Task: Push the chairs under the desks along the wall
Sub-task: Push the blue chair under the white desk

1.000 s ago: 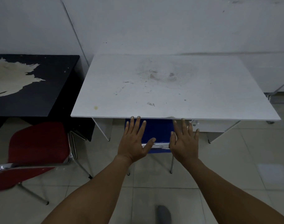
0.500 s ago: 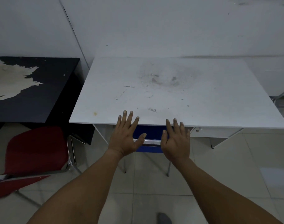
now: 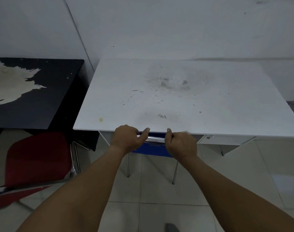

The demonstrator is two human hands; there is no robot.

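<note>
A: Why do the left hand (image 3: 127, 139) and right hand (image 3: 180, 144) both grab the blue chair (image 3: 153, 149)?

B: They hold its top bar, so it goes in straight. It sits mostly under the white desk (image 3: 176, 97).

A: And the red chair (image 3: 37, 158)?

B: It is left of the hands, not pushed in.

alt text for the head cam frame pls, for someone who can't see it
Both hands, left hand and right hand, are closed on the chrome top rail of a blue chair tucked mostly under a white desk against the wall. To the left, a red chair stands pulled out from a black desk with a worn top.
</note>
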